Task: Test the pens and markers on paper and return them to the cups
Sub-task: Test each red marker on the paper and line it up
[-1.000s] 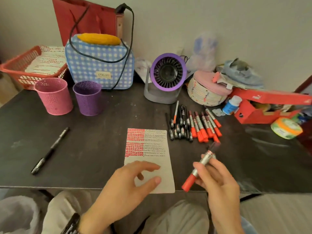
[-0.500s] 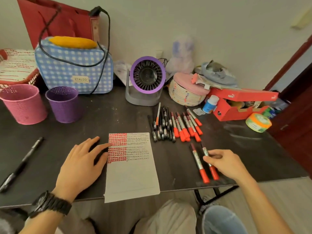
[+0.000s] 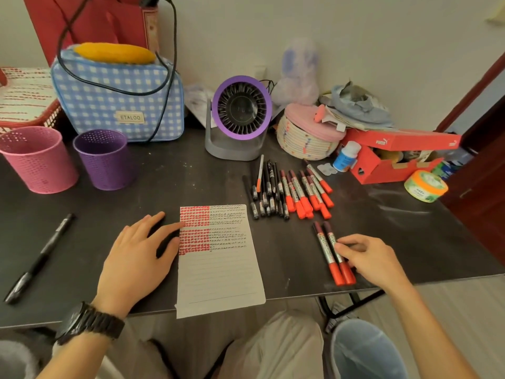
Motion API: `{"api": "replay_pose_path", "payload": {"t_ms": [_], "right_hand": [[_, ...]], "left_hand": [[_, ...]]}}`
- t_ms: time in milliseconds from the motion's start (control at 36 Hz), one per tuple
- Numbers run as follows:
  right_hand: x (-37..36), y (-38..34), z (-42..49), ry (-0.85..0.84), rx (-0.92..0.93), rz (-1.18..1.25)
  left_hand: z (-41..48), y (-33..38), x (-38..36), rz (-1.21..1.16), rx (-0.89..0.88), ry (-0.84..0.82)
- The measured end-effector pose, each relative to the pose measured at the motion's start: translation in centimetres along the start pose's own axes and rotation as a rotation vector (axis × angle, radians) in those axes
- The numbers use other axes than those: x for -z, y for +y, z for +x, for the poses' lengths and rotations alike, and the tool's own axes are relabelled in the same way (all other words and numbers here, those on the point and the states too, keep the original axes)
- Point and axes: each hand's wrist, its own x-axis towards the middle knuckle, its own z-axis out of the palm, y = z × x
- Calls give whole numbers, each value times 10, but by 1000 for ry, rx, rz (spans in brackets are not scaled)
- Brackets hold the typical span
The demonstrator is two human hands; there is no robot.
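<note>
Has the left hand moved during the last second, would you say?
Yes: the left hand slid left, from over the paper's blank lower part to its left edge.

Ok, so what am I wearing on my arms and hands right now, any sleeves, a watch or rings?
Both forearms are bare, with no sleeves in view. The left hand has a chunky black link-band wristwatch on its wrist. The right hand has a bare wrist. No rings or gloves show on either hand.

right hand [image 3: 374, 261] touches two red markers [image 3: 325, 250]
</note>
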Motion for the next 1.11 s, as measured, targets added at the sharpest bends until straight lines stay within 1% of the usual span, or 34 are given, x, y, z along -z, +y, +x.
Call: {"api": "replay_pose_path", "payload": {"t_ms": [167, 333, 611, 722, 833, 944, 1028, 1111], "right_hand": [[0, -3, -2, 8, 21, -37], [-2, -3, -4, 4, 2, -59], [1, -5, -10, -4, 11, -51], [2, -9, -8, 46, 6, -52], [1, -26, 3, 145, 45, -49], [-3, -59, 27, 183, 96, -20], [-10, -84, 48, 172, 120, -46], [-17, -104, 69, 122, 128, -154]], "left_hand": [[0, 0, 0, 5, -3, -1], [1, -2, -2, 14, 6, -15], [3, -3, -4, 29, 3, -29], [2, -4, -4, 33, 3, -32], [0, -4, -6, 30, 0, -22], [1, -3, -5, 30, 5, -18], [2, -3, -4, 20, 3, -15], [2, -3, -5, 5, 0, -11]]}}
